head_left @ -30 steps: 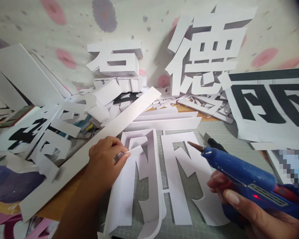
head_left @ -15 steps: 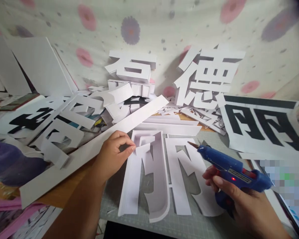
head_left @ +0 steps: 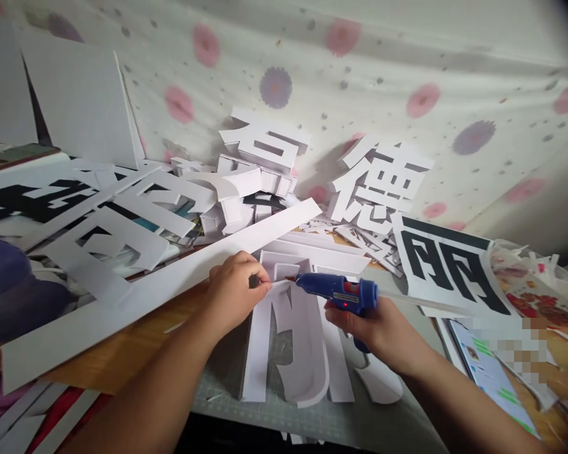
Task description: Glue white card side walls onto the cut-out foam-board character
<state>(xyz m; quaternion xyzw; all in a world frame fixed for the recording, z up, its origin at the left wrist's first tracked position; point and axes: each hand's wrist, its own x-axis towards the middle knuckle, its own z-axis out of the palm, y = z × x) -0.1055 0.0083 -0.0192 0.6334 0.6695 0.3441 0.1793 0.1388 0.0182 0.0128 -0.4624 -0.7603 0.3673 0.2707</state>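
Observation:
A blue hot glue gun (head_left: 329,287) with a red light is gripped in my right hand (head_left: 388,331). Its nozzle points left, close to a small white foam board strip (head_left: 279,287). My left hand (head_left: 239,290) pinches that strip's left end between thumb and fingers, inside the upper part of a white foam board character (head_left: 256,359). Raised walls run around the character's left half; the right half lies flat and is partly hidden by the gun and my right hand. A grey cutting mat (head_left: 222,372) is beneath it.
A long white strip (head_left: 161,296) slants across the left. Finished raised characters (head_left: 383,183) lean at the back, with scraps around them. On the right are a printed black template (head_left: 447,268), a phone or tablet screen (head_left: 495,378) and a plastic bag (head_left: 539,284).
The glue gun has swung left and its nozzle has come to the small strip by my left hand. The left hand keeps its pinch. The camera view has shifted.

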